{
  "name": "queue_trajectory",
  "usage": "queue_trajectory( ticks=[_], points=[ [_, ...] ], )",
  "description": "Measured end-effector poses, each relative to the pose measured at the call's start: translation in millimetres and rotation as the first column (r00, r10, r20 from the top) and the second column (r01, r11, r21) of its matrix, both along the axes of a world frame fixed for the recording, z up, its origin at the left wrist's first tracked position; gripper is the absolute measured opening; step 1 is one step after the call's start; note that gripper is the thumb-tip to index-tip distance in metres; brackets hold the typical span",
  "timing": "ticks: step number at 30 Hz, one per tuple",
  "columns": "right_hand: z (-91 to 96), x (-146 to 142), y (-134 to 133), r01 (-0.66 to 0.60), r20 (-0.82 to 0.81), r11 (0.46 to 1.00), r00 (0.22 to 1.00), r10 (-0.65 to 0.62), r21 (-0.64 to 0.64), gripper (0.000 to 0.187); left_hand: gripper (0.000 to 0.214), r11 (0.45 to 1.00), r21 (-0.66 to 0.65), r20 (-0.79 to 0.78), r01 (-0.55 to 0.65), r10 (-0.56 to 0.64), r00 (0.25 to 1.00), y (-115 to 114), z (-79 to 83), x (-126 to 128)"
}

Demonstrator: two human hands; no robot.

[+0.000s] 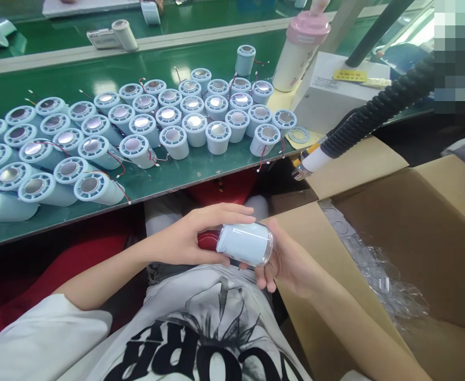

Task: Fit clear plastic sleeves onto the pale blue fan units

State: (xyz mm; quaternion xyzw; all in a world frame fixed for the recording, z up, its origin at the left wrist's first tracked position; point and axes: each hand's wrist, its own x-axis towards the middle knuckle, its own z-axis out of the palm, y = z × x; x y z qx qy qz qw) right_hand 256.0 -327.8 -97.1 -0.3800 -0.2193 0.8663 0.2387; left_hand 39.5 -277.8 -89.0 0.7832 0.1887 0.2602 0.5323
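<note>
A light blue cylinder (240, 242) lies on its side between my hands, over my lap. A clear plastic cover (269, 245) encloses it and shows at its right end. My left hand (198, 233) grips the left end, fingers along the top and thumb below. My right hand (290, 259) holds the covered right end, with some fingers curled underneath. Many similar light blue cylinders (217, 138) stand in rows on the green table (169, 182) ahead. They have ribbed rings and silvery centres on top, and several trail thin red and black wires.
An open cardboard box (307, 275) at my right holds clear plastic covers (379, 270). A black corrugated hose (379, 106) with a metal tip reaches over the table's right end. Near it stand a pink-lidded cup (300, 50) and a white box-shaped device (331, 95). Another person's hand shows at the top.
</note>
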Motion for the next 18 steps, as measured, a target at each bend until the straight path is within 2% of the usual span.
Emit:
queue_trajectory(
  ticks=[3,5,6,7,8,9,10,11,12,13,16,17,18],
  points=[
    [-4.8,1.7,-1.9,-0.056,-0.032,0.997,0.998,0.057,0.052,0.074,0.067,0.993,-0.104,-0.005,-0.053,0.053,0.999,-4.7,2.0,1.7],
    [-10.2,3.8,-5.3,-0.009,0.031,0.972,1.000,0.002,0.234,0.070,0.064,0.970,-0.217,-0.038,-0.110,0.104,0.994,-8.6,4.4,2.8],
    [-12.9,5.1,-7.2,0.030,0.092,0.924,0.993,-0.070,0.382,0.066,0.063,0.951,-0.278,-0.059,-0.134,0.123,0.991,-10.4,5.7,3.3],
    [-15.3,6.6,-8.9,0.045,0.159,0.831,0.974,-0.159,0.554,0.065,0.062,0.929,-0.338,-0.078,-0.153,0.134,0.988,-11.9,7.0,3.6],
    [-17.3,8.3,-10.4,0.024,0.211,0.689,0.943,-0.256,0.725,0.066,0.061,0.905,-0.394,-0.093,-0.162,0.137,0.986,-12.9,8.1,3.7],
    [-19.0,9.9,-11.4,-0.031,0.240,0.517,0.908,-0.343,0.855,0.066,0.060,0.881,-0.443,-0.101,-0.164,0.133,0.986,-13.6,8.8,3.6],
    [-20.3,11.4,-12.0,-0.100,0.250,0.356,0.880,-0.405,0.929,0.063,0.060,0.861,-0.482,-0.106,-0.161,0.125,0.986,-13.7,9.3,3.3],
    [-21.2,12.6,-12.2,-0.157,0.253,0.247,0.867,-0.430,0.956,0.059,0.059,0.849,-0.505,-0.109,-0.156,0.116,0.987,-13.4,9.5,2.9],
    [-21.9,13.4,-12.1,-0.176,0.253,0.212,0.868,-0.427,0.961,0.054,0.061,0.850,-0.506,-0.109,-0.147,0.107,0.988,-12.7,9.5,2.3],
    [-22.4,13.8,-11.9,-0.150,0.245,0.250,0.880,-0.407,0.956,0.052,0.063,0.862,-0.487,-0.105,-0.137,0.098,0.990,-11.8,9.4,1.6],
    [-22.6,13.2,-11.2,0.032,0.173,0.564,0.936,-0.307,0.825,0.058,0.075,0.911,-0.400,-0.076,-0.100,0.076,0.994,-9.1,8.6,-0.1],
    [-22.4,12.8,-11.2,0.080,0.137,0.633,0.948,-0.286,0.770,0.057,0.076,0.914,-0.397,-0.066,-0.085,0.065,0.996,-8.6,8.0,-0.4],
    [-22.0,12.5,-11.2,0.107,0.112,0.675,0.955,-0.273,0.730,0.056,0.075,0.907,-0.414,-0.058,-0.072,0.053,0.997,-8.2,7.2,-0.7]
  ],
)
